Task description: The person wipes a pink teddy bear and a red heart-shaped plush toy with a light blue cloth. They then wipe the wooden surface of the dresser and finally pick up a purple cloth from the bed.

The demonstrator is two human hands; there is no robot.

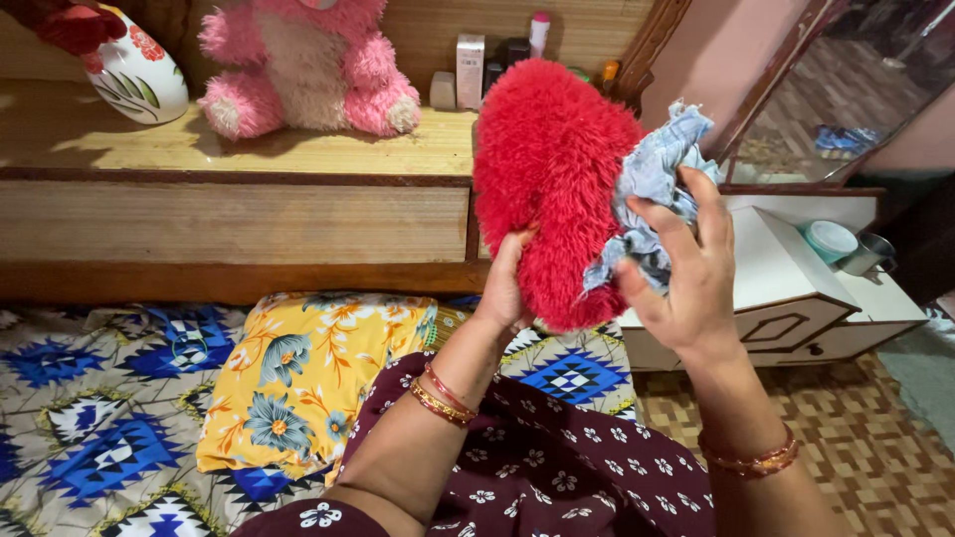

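with our left hand (504,283) pinching the shaggy red plush cushion (550,189) at centre frame and our right hand (686,268) clutching a crumpled pale-blue cloth (652,184) against it, we judge a hard wipe could tug the cushion loose.

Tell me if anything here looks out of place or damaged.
Nothing looks damaged or spilled. The left hand holds a red cushion up, the right hand presses a crumpled cloth to it. A vase on the shelf leans tilted.

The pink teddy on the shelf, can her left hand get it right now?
Probably not yet: the left hand is full, gripping the red fluffy cushion. The pink teddy sits farther back on the wooden shelf, with nothing blocking it.
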